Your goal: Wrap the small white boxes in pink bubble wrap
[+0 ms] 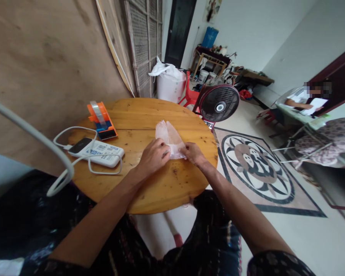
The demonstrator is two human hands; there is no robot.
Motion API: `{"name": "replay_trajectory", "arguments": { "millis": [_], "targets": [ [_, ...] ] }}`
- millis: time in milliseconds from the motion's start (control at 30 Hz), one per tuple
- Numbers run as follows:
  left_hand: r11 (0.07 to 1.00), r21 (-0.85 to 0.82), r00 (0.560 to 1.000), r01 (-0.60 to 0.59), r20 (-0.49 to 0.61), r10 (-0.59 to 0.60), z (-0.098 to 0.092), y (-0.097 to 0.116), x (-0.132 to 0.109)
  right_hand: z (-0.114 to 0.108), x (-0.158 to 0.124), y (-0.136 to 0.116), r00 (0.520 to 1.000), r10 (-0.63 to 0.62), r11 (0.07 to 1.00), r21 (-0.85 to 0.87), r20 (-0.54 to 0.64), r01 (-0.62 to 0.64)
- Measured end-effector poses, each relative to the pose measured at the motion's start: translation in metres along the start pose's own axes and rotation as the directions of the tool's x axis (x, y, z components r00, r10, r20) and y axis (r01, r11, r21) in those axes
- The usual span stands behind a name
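Observation:
A thin, whitish, see-through plastic sheet [168, 134] lies on the round wooden table [158, 191], its near edge crumpled. I cannot tell whether it is a flat sheet or a bag. The fingers of my left hand [155, 154] are curled and closed on its near left side. At its near right corner, my right hand [194, 153] pinches the edge between thumb and fingers. Both hands rest low over the tabletop, a short way apart, with part of the near edge stretched between them.
An orange tape dispenser [102, 122] stands at the table's left, behind a white power bank [103, 153] with a looping cable. A black fan [220, 103] stands beyond the right edge. Further right, a person [297, 100] sits at another table. Behind is a white sack [171, 84].

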State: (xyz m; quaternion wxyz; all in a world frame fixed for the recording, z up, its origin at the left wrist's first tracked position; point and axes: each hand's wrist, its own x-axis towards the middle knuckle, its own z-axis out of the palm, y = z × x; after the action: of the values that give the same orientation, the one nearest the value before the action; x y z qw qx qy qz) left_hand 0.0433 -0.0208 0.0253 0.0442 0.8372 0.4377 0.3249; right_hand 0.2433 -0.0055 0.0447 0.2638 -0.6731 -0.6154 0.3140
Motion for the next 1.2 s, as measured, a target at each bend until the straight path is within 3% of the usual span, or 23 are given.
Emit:
{"name": "replay_trajectory", "arguments": {
  "millis": [133, 333, 533, 733, 900, 1067, 1200],
  "targets": [
    [1.0, 0.029, 1.0, -0.003, -0.001, 0.003, -0.001, 0.001, 0.0, 0.006, 0.001, -0.007, 0.999, 0.037, 0.998, 0.054, -0.033, -0.035],
    [0.996, 0.086, 1.0, 0.0, 0.018, -0.002, -0.003, 0.003, 0.001, 0.018, -0.003, -0.025, 0.996, 0.081, 0.975, 0.204, 0.029, -0.086],
    [0.999, 0.023, 0.998, 0.029, 0.06, -0.031, -0.005, 0.004, 0.002, 0.022, -0.008, -0.035, 0.997, 0.005, 0.957, 0.289, 0.079, -0.028],
    [0.996, -0.06, 0.994, 0.062, 0.096, -0.056, -0.007, 0.004, 0.003, 0.022, -0.008, -0.044, 0.996, -0.058, 0.986, 0.162, 0.067, 0.047],
    [0.983, -0.141, 0.993, 0.121, 0.031, -0.117, -0.003, 0.001, 0.002, 0.019, -0.017, -0.057, 0.992, -0.05, 0.989, 0.144, 0.115, 0.033],
    [0.957, -0.257, 0.99, 0.136, -0.005, -0.142, -0.003, -0.001, -0.001, 0.014, -0.021, -0.059, 0.961, -0.068, 0.994, 0.096, 0.267, 0.043],
    [0.918, -0.354, 0.983, 0.18, 0.025, -0.183, -0.006, -0.002, -0.002, 0.009, -0.018, -0.053, 0.919, -0.189, 0.98, 0.0, 0.347, 0.201]
  ]
}}
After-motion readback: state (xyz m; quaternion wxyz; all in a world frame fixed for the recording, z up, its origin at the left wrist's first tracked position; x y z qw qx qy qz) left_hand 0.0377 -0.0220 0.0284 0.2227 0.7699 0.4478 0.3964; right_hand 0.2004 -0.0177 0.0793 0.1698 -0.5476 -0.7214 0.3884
